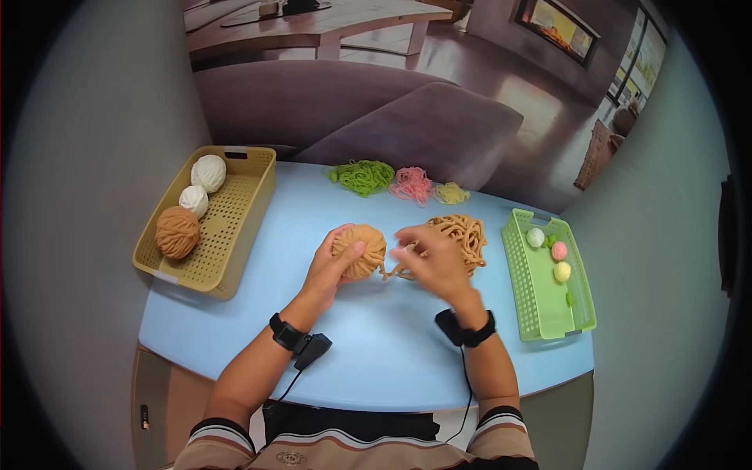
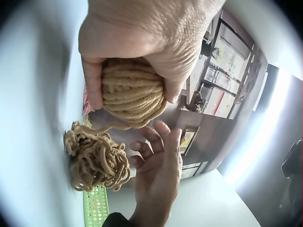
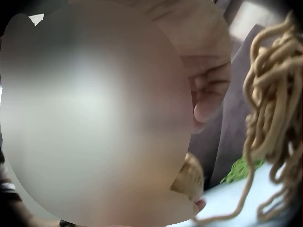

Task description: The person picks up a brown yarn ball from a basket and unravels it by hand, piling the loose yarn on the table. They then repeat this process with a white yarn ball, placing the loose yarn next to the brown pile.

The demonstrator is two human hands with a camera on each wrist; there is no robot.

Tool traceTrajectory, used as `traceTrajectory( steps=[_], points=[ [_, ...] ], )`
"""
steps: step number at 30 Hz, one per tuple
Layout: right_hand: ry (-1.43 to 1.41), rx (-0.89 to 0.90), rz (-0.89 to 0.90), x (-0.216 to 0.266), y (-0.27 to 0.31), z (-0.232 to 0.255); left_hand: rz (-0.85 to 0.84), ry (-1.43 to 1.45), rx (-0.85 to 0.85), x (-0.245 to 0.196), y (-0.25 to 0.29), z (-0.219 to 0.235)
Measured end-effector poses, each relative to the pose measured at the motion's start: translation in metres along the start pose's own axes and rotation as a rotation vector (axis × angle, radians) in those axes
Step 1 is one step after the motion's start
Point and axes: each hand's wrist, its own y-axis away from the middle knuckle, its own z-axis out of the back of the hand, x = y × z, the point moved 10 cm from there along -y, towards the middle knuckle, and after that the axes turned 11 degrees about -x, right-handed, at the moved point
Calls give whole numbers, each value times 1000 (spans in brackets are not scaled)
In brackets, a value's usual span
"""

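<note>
A tan ball of yarn (image 1: 363, 249) sits in my left hand (image 1: 319, 270), which grips it between thumb and fingers above the table. In the left wrist view the wound strands of the yarn ball (image 2: 131, 92) face the camera. One strand runs from the ball to a loose heap of tan yarn (image 1: 470, 235) on the right. My right hand (image 1: 440, 265) is raised between ball and heap, blurred in the head view. Seen from the left wrist, the right hand (image 2: 158, 172) has loosely bent fingers with nothing between them. A blurred patch covers much of the right wrist view.
An olive basket (image 1: 249, 215) at the left contains two white balls and a brown ball of yarn. Green yarn (image 1: 364, 178), pink yarn (image 1: 410, 186) and pale yellow yarn (image 1: 452, 193) lie along the back. At the right, a green basket (image 1: 518, 274) holds several small balls.
</note>
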Motion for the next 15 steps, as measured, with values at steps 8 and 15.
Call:
traceTrajectory(
  steps=[8, 15],
  points=[
    [92, 22, 192, 29, 16, -30, -59, -70, 30, 0, 1, -3],
    [-216, 82, -41, 11, 13, -23, -58, -148, 169, 2, 6, -17]
  ],
)
